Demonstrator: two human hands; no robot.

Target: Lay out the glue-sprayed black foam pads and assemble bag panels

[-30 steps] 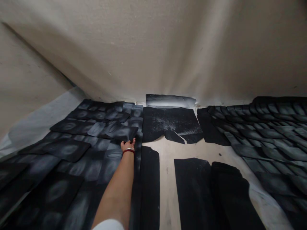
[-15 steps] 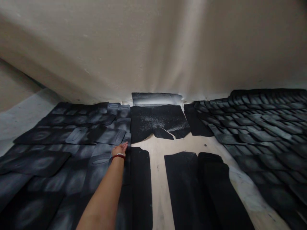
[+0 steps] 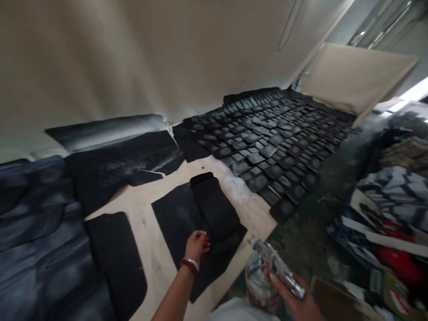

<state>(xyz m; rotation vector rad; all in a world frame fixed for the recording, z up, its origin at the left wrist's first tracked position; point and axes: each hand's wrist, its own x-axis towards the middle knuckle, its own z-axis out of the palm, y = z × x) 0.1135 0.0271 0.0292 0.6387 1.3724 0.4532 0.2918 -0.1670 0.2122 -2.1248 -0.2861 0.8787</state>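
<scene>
My right hand [image 3: 292,298] is wrapped around the handle of a metal spray gun [image 3: 280,266], its nozzle pointing up and to the left. Under the gun hangs a stained metal paint cup [image 3: 259,285]. My left hand [image 3: 198,243], with a bangle and a red bracelet at the wrist, is loosely curled with nothing visible in it. It is above a black sheet [image 3: 179,218], just left of a small pile of black padded pieces [image 3: 216,205]. Whether the hand touches them I cannot tell.
Rows of overlapping black pieces with whitish patches [image 3: 267,138] cover the surface to the right. More dark pieces [image 3: 40,249] lie at left. A beige sheet [image 3: 150,67] hangs behind. Heaped cloth and scraps [image 3: 397,200] stand beyond the floor at right.
The view has swung right. My left hand has left the dark pieces on the left and is now by the pile of black pieces. My right hand with the spray gun has come into view.
</scene>
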